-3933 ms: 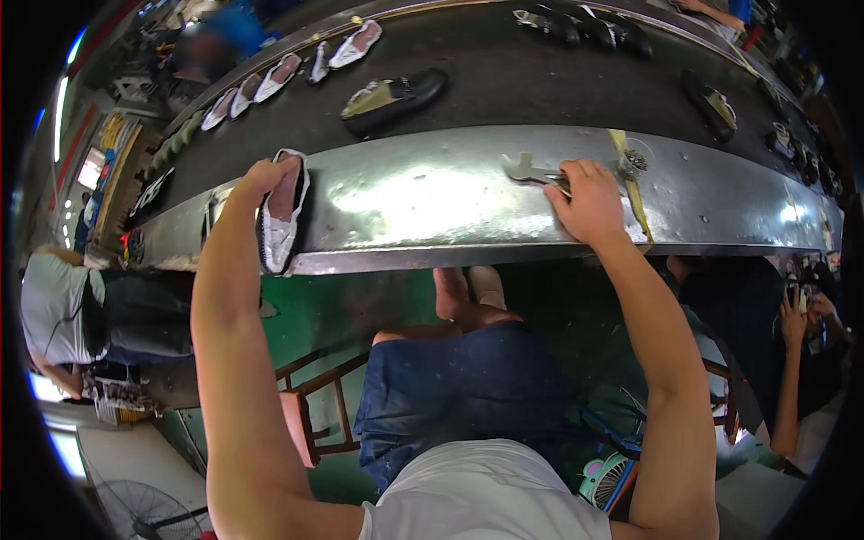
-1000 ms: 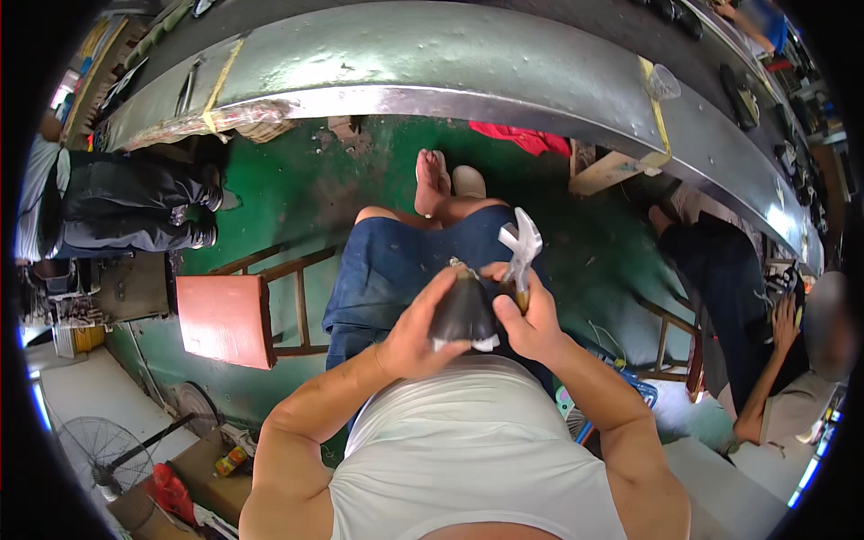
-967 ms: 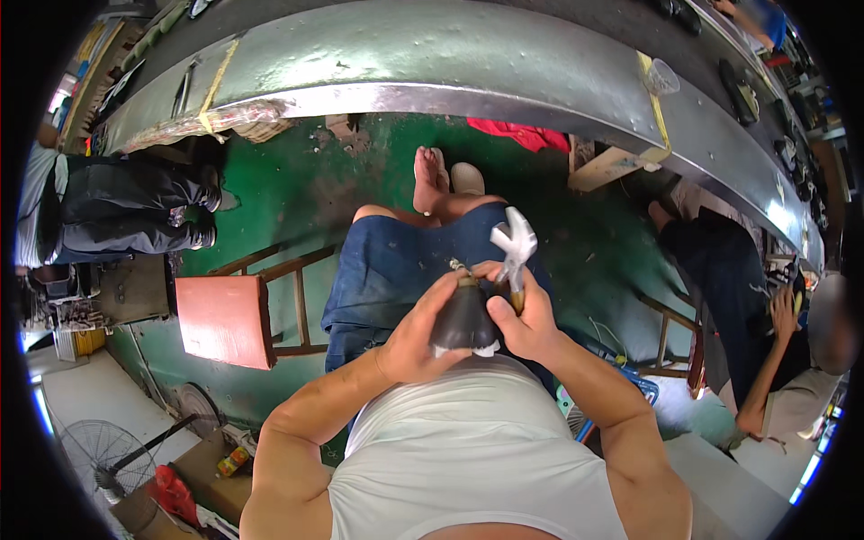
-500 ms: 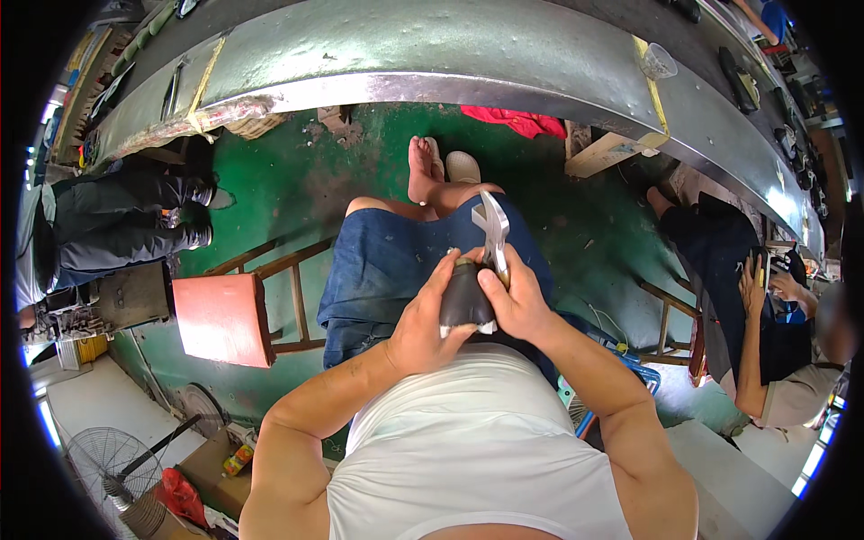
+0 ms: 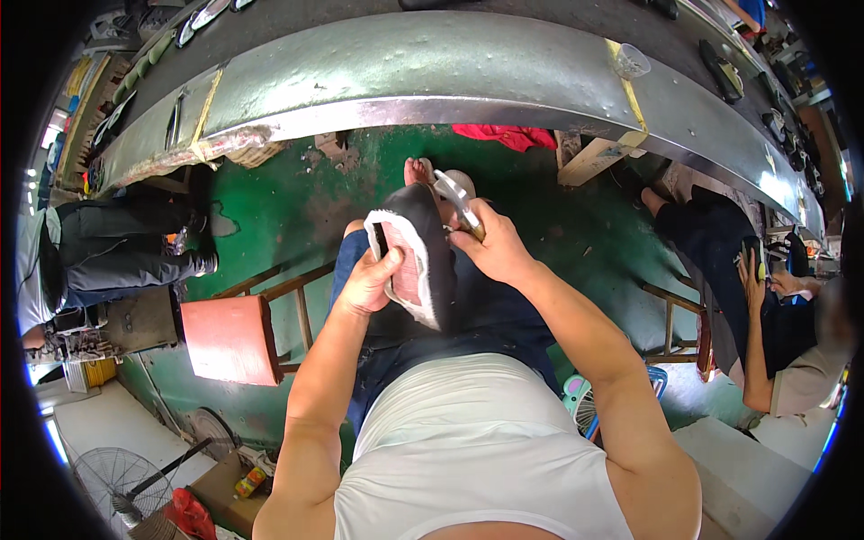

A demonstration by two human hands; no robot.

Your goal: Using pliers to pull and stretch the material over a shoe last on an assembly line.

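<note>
My left hand [image 5: 372, 281] grips a black shoe upper [image 5: 438, 256] over my lap, its underside turned toward me. A white, ragged margin frames its pinkish sole side, where my left thumb presses; the fingers behind are hidden. My right hand [image 5: 495, 243] is closed round silvery metal pincers [image 5: 457, 195] of the shoemaker's lasting kind, with a curved head. Their head lies at the upper's far right side; whether it touches is unclear. Most of the handle is hidden in my palm.
Ahead runs a long metal-edged bench [image 5: 405, 67] with a clear plastic cup [image 5: 632, 61] and shoes. A red-topped stool [image 5: 230, 339] stands left. Another person [image 5: 765, 306] sits working at right; someone in dark trousers [image 5: 126, 238] is at left. A fan [image 5: 121, 490] stands lower left.
The shoe upper has been raised away from me and turned, so its pinkish sole side now shows. My right hand, still on the pincers, has come off the upper and moved slightly forward.
</note>
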